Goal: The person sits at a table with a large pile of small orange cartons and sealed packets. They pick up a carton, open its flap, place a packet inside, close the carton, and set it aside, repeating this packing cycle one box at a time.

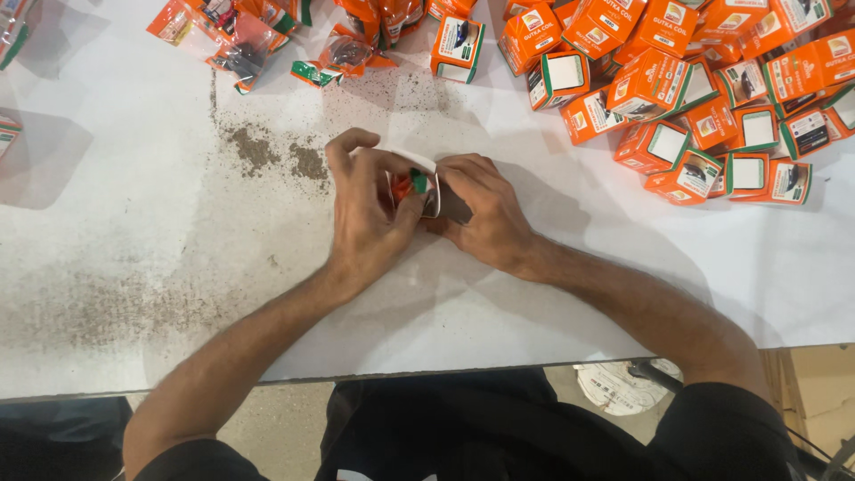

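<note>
Small orange-and-white carton (419, 185), partly folded, sits mid-table, well back from the near edge of the white table (134, 267). Left hand (365, 214) pinches its left wall; right hand (481, 209) clamps the right side, both closed on it. Finished orange boxes (695, 98) crowd the far right corner; bagged parts (240, 44) lie along the far edge. Risk: uneven thumb pressure could crease a flap.

A heap of small orange boxes (686, 85) fills the far right of the white counter (134, 223). Left of the heap lie clear orange packets (245, 40); nearer, dark gritty stains (276, 156).
</note>
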`<state>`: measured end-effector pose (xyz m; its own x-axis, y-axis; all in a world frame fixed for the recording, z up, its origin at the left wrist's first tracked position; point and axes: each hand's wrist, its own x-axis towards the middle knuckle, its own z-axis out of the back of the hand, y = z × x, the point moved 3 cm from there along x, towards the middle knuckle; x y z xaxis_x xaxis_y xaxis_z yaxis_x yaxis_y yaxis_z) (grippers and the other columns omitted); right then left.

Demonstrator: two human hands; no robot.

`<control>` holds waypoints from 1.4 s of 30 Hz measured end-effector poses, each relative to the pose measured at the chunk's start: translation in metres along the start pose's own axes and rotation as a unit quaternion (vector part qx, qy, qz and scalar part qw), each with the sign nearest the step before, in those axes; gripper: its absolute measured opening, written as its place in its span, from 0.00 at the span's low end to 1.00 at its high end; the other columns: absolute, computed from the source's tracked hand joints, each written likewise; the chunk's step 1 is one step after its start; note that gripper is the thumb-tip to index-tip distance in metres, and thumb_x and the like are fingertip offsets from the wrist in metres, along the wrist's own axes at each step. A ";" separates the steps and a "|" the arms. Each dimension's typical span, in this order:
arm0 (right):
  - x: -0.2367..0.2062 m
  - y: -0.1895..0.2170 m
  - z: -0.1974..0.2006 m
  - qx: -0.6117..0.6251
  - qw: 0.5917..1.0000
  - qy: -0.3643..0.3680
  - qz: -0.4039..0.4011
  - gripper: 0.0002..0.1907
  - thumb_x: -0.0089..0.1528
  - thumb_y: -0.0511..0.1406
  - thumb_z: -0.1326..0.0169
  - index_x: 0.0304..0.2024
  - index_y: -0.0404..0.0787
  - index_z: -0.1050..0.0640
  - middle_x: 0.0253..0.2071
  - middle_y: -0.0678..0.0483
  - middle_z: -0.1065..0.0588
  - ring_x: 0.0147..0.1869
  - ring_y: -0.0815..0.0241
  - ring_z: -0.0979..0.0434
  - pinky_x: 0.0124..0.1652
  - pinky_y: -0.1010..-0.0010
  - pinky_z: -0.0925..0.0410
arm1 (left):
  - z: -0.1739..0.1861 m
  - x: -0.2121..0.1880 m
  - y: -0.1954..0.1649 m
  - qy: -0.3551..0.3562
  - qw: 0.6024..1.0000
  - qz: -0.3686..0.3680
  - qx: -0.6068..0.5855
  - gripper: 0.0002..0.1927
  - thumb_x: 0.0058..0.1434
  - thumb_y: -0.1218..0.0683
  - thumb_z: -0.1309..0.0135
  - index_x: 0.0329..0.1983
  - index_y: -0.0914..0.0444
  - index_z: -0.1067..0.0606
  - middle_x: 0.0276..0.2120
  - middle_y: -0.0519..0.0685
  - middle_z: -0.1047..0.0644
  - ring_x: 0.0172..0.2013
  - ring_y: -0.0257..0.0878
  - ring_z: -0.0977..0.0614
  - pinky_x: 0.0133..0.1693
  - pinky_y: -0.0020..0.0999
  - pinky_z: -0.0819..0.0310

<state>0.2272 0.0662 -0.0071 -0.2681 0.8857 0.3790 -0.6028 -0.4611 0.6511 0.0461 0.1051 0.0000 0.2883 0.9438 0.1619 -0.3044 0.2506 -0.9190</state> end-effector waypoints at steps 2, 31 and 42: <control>-0.002 0.000 -0.001 0.004 1.000 -0.002 -0.007 0.32 0.50 0.35 0.25 0.52 0.34 0.26 0.53 0.44 0.25 0.59 0.41 0.25 0.57 0.55 0.30 | 0.000 0.004 0.011 0.000 0.996 0.044 -0.082 0.28 0.55 0.61 0.41 0.57 0.68 0.37 0.54 0.58 0.33 0.27 0.33 0.27 0.27 0.29 0.29; -0.007 0.002 -0.002 0.040 0.999 -0.001 -0.014 0.27 0.54 0.29 0.31 0.49 0.39 0.33 0.57 0.43 0.25 0.62 0.43 0.23 0.57 0.58 0.27 | 0.018 -0.004 0.001 0.138 0.932 -0.328 0.069 0.20 0.56 0.61 0.34 0.50 0.67 0.26 0.60 0.60 0.25 0.62 0.57 0.22 0.61 0.46 0.23; -0.001 -0.001 0.002 0.047 0.999 0.007 -0.002 0.30 0.56 0.29 0.30 0.50 0.38 0.37 0.57 0.42 0.24 0.60 0.43 0.21 0.55 0.59 0.26 | 0.015 -0.006 0.004 0.104 0.905 -0.374 0.172 0.13 0.60 0.59 0.35 0.40 0.66 0.28 0.62 0.60 0.26 0.62 0.58 0.22 0.60 0.46 0.22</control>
<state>0.2293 0.0656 -0.0067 -0.2763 0.8879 0.3679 -0.5308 -0.4601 0.7117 0.0294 0.1039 0.0007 0.6845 0.4298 0.5888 -0.2073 0.8891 -0.4080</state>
